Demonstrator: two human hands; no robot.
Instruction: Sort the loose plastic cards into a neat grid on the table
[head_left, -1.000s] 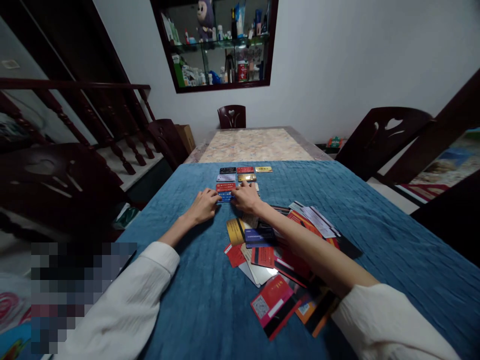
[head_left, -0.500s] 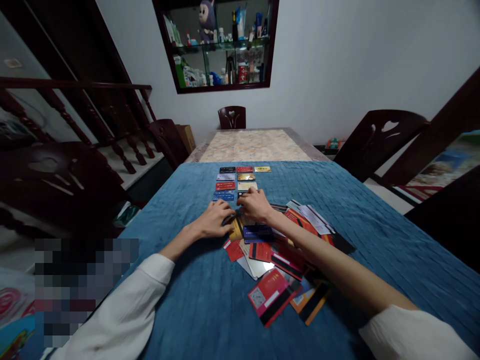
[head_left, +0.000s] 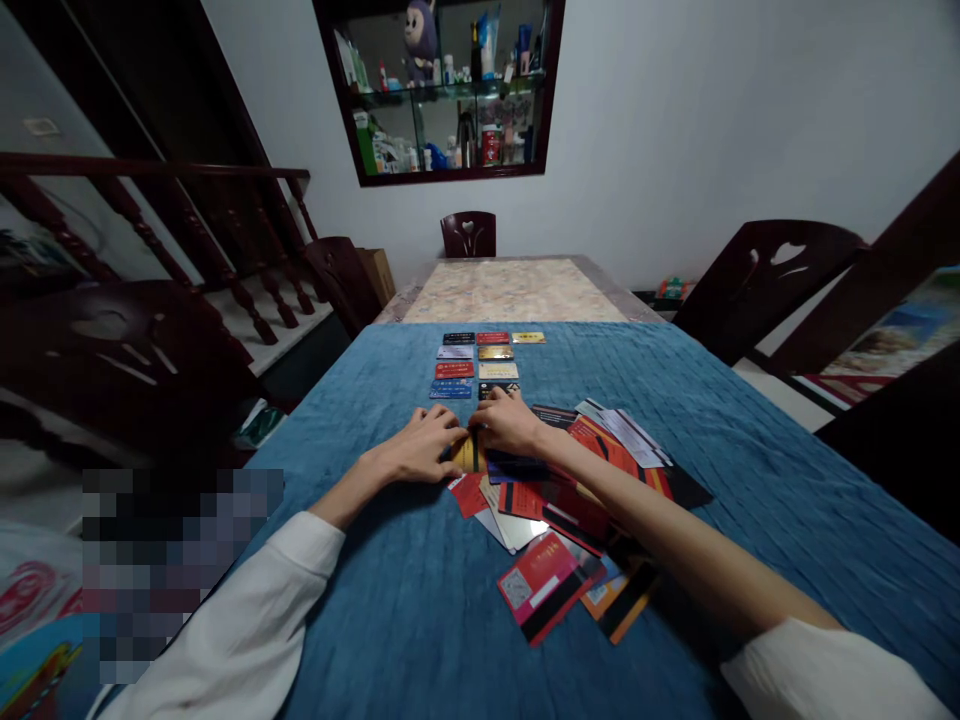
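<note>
Small plastic cards lie in neat rows (head_left: 480,360) on the far part of a blue cloth (head_left: 390,600). A loose pile of overlapping cards (head_left: 570,500), mostly red, dark and white, spreads nearer to me on the right. My left hand (head_left: 424,450) and my right hand (head_left: 510,425) meet fingertip to fingertip on a yellow card with a black stripe (head_left: 470,455) at the pile's far left edge. Each hand pinches one side of it. A dark card (head_left: 491,390) of the nearest row lies just beyond my right hand's fingers.
The blue cloth covers the near half of a long table; the far half shows a marbled top (head_left: 514,290). Dark wooden chairs stand at the far end (head_left: 469,233), the left (head_left: 341,280) and the right (head_left: 772,275). A wall cabinet (head_left: 450,90) holds bottles.
Both hands have drawn back from the rows toward me. They now grip the yellow card at the pile's edge. A dark card lies new in the nearest row.
</note>
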